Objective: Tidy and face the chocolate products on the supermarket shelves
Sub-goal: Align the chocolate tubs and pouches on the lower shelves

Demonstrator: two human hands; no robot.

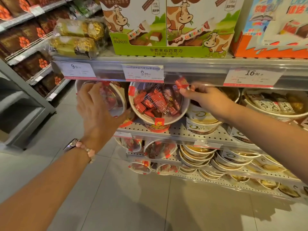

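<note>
A round tub of red-wrapped chocolates with a clear lid leans forward on the middle shelf, lid facing me. My right hand pinches its upper right rim, just under the price rail. A second like tub stands to its left. My left hand lies spread over that tub's clear lid, fingers straight, thumb toward the middle tub. White and gold chocolate tubs are stacked at the right.
The price rail of the shelf above overhangs both tubs. On that shelf stand green cow-printed chocolate boxes and gold-wrapped packs. Lower shelves hold several more tubs. Another shelving unit runs at the left, grey floor tiles below.
</note>
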